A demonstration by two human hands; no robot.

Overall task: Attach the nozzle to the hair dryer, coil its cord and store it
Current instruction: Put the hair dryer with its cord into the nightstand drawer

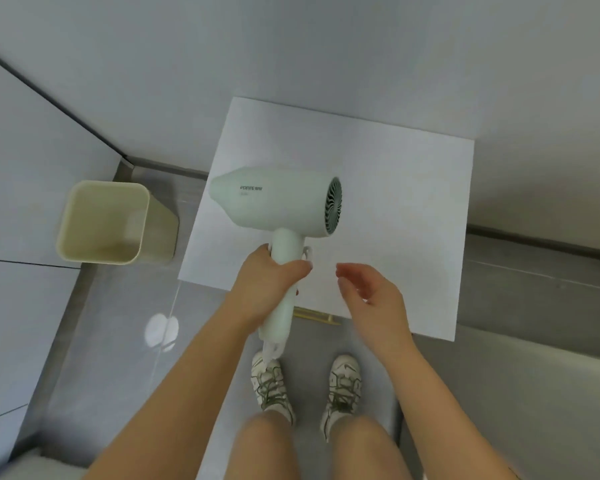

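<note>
A pale green hair dryer [278, 204] hangs in the air over a small white table [395, 188]. Its tapered nozzle end points left and its dark fan grille faces right. My left hand [274, 277] is shut around the dryer's handle. The white cord stub [270, 351] shows below the handle's end; the rest of the cord is hidden. My right hand [371, 292] hovers just right of the handle, fingers apart and holding nothing.
A cream square bin [84, 206] stands open on the grey floor at the left. White walls close in behind and on the left. A grey ledge [541, 271] runs along the right. My two sneakers [342, 382] stand below the table's front edge.
</note>
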